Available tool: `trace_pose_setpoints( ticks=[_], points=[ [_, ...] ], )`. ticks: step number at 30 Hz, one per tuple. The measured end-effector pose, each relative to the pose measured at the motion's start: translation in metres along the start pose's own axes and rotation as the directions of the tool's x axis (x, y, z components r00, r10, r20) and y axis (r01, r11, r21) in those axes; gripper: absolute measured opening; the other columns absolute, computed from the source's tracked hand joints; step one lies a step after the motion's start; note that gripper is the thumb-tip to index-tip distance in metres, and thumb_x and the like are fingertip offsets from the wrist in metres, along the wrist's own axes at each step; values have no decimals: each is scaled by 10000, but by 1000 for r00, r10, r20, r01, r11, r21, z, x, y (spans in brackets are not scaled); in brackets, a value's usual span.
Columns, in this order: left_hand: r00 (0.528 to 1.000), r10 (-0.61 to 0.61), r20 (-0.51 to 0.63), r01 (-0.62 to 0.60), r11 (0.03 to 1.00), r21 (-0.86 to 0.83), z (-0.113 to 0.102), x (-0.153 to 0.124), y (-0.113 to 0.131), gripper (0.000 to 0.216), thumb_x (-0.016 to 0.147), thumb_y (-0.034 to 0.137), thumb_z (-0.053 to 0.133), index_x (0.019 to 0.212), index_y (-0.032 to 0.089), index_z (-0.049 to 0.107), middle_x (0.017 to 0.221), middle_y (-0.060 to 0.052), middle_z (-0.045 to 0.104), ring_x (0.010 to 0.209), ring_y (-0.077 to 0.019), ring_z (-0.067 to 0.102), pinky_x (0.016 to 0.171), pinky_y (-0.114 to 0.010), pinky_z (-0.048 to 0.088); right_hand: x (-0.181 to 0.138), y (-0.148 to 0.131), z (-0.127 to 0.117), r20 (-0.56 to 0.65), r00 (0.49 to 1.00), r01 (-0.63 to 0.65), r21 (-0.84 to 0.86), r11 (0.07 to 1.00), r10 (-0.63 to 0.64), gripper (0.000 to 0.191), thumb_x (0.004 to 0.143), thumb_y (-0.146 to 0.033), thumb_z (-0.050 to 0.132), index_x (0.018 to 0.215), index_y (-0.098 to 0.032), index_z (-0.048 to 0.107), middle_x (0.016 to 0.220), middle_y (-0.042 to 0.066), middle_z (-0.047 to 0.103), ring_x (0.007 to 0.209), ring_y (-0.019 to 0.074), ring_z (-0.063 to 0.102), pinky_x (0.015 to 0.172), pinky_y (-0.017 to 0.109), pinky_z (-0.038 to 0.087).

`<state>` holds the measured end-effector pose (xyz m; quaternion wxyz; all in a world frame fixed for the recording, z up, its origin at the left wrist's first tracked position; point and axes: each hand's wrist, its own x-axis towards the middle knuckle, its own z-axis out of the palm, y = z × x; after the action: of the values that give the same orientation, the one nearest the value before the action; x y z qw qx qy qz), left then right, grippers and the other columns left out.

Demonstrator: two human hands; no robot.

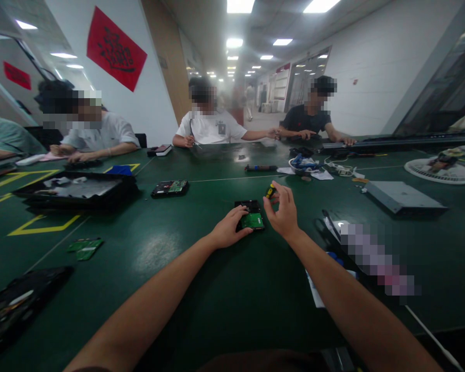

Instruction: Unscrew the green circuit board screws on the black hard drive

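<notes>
In front of me on the green table lies a hard drive (252, 221), black with a green circuit board facing up. My left hand (228, 227) grips it from the left, fingers over its far part and thumb along the near edge. Just right of the drive, my right hand (283, 211) is raised, pinching a short yellow-and-black screwdriver (270, 191) between thumb and fingers. The screwdriver's tip is not clearly visible. Farther off to the left rests another hard drive (169, 188) with part of its green board showing.
Left stand a black tray (81, 192), loose green circuit boards (86, 248) and a dark device part (19, 305). On the right are a grey metal box (405, 197), a white fan grille (438, 171) and a bowl of blue items (305, 164). Several people sit across the table.
</notes>
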<state>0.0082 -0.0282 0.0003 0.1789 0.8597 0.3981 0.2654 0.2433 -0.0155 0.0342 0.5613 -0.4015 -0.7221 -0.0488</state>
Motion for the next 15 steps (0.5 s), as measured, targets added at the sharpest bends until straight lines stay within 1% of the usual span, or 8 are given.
trace_pose_setpoints(
  ticks=[3, 7, 11, 12, 15],
  points=[
    [1000, -1, -4, 1, 1000, -6, 0, 0, 0, 645, 921, 512, 680, 1461, 212, 497, 1602, -162, 443, 1545, -323, 345, 1262, -547, 335, 0, 0, 1, 4, 1000, -10, 21, 1000, 10, 564, 1000, -269, 549, 1540, -271, 384, 1350, 145, 539, 934, 214, 679, 852, 435, 646],
    [1000, 1, -9, -1, 1000, -15, 1, 0, 0, 640, 917, 514, 687, 1454, 217, 505, 1600, -161, 449, 1544, -331, 345, 1256, -571, 336, 0, 1, 1, 9, 1000, -21, 15, 1000, 21, 582, 989, -315, 590, 1533, -273, 389, 1339, 150, 538, 901, 216, 678, 781, 428, 659],
    [1000, 2, -7, -2, 1000, -9, 1, 0, -2, 641, 918, 503, 690, 1459, 218, 500, 1604, -159, 443, 1542, -328, 350, 1254, -568, 340, 0, 1, 1, 20, 1000, -17, 18, 1000, 17, 569, 1012, -283, 533, 1557, -271, 370, 1363, 155, 536, 994, 235, 680, 906, 472, 644],
    [1000, 2, -7, -2, 1000, -8, 2, 0, -2, 642, 917, 502, 691, 1460, 218, 500, 1606, -158, 441, 1542, -325, 352, 1256, -561, 340, 0, 1, 1, 21, 1000, -19, 23, 1000, 18, 568, 1014, -280, 528, 1559, -270, 367, 1366, 155, 534, 1002, 235, 680, 916, 473, 642],
    [1000, 7, -5, -7, 1000, -14, 2, 0, -3, 640, 913, 503, 696, 1454, 220, 505, 1600, -154, 450, 1542, -320, 352, 1264, -550, 331, -1, 2, 1, 19, 999, -29, 23, 999, 28, 568, 1000, -308, 574, 1538, -281, 392, 1347, 145, 533, 944, 224, 680, 834, 447, 660]
  ],
)
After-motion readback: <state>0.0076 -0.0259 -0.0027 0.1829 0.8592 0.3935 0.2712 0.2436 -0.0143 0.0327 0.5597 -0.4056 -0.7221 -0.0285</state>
